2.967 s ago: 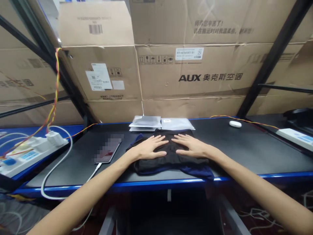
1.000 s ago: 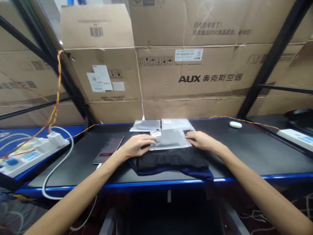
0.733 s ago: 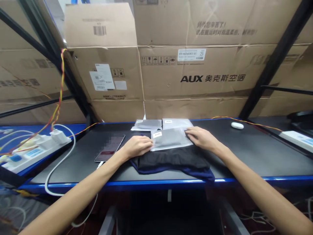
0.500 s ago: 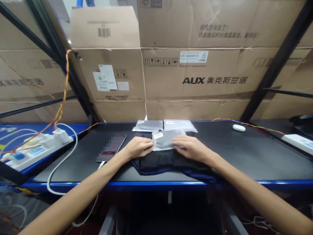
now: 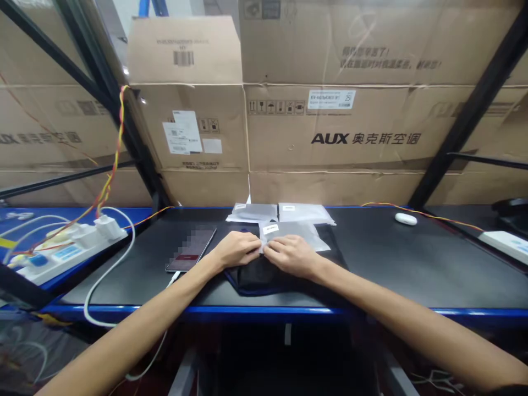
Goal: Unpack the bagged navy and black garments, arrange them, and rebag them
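A folded black garment with a dark blue edge point(image 5: 264, 275) lies at the front of the black table point(image 5: 412, 264). On top of it rests a frosted plastic bag point(image 5: 307, 234) with a small white label. My left hand point(image 5: 237, 249) and my right hand point(image 5: 289, 254) meet at the bag's left end, fingers closed in a pinch on its edge. Two more plastic bags point(image 5: 284, 213) lie flat behind the garment.
A phone point(image 5: 191, 249) on a white cable lies left of the garment. A white power strip point(image 5: 61, 250) with plugs sits at far left. A small white case point(image 5: 406, 219) and an orange-yellow wire lie at back right. Cardboard boxes point(image 5: 330, 132) wall the back.
Three seconds ago both hands lay flat on the garment. Since then a plastic bag came onto it, and my right hand slid from the bag's right side to its left end beside my left hand.
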{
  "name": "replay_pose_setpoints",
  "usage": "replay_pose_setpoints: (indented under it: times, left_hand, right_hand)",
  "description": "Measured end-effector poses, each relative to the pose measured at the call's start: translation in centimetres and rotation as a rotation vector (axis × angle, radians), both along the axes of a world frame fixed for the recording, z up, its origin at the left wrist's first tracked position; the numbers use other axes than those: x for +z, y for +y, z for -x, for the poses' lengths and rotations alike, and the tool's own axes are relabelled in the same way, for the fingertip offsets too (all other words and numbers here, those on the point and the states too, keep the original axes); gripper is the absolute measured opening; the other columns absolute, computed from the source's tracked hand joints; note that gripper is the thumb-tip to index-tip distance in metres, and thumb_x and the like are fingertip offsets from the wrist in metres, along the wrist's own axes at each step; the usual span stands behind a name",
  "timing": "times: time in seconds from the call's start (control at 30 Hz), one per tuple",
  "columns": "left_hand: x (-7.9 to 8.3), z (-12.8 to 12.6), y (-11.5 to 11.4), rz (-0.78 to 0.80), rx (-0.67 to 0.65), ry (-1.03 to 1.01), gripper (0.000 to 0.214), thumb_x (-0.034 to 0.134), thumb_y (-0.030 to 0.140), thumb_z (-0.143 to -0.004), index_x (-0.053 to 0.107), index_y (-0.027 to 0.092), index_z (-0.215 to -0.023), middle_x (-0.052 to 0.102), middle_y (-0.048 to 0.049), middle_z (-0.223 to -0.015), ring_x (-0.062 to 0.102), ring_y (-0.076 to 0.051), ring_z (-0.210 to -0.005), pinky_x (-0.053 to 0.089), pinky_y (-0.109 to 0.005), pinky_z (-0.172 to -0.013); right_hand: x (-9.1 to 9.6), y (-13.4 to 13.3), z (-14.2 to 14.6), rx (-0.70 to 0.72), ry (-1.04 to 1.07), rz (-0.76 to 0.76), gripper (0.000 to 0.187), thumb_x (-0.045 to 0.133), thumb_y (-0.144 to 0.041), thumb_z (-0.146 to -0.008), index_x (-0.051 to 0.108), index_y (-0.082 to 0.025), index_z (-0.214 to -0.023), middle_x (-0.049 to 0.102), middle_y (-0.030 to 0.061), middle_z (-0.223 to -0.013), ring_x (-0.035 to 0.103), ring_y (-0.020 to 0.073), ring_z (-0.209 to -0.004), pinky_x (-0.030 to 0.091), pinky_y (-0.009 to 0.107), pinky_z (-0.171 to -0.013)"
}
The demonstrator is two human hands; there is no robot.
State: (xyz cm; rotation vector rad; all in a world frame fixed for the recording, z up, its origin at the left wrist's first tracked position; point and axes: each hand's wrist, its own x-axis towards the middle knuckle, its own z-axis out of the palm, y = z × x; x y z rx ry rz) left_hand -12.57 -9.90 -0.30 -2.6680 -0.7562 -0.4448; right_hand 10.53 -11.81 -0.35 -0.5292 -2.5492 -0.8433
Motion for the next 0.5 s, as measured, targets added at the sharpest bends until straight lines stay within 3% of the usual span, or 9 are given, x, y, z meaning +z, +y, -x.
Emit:
replay_pose_setpoints:
  times: [0.23,0.5]
  left_hand:
    - [0.5,-0.1,-0.2,-0.005,0.0,0.06,0.019,0.046,0.023,-0.097,0.06,0.017,-0.086,0.069,-0.0063,-0.091,0.066,-0.018,-0.085,0.048,-0.026,-0.071]
    - [1.2,-0.2,-0.1,-0.031,0.049,0.084,0.013,0.048,0.022,-0.095,0.058,0.018,-0.089,0.066,-0.0069,-0.098,0.063,-0.019,-0.091,0.048,-0.027,-0.071]
  right_hand:
    - [0.1,-0.3,-1.4,0.01,-0.001,-0.047,0.023,0.042,-0.012,-0.098,0.065,-0.016,-0.097,0.073,0.0071,-0.091,0.065,0.0184,-0.077,0.05,0.03,-0.062]
    - [0.5,-1.0,-7.6,-0.078,0.08,0.062,0.027,0.042,-0.018,-0.1,0.068,-0.018,-0.105,0.073,0.0087,-0.116,0.069,0.0217,-0.103,0.055,0.03,-0.078]
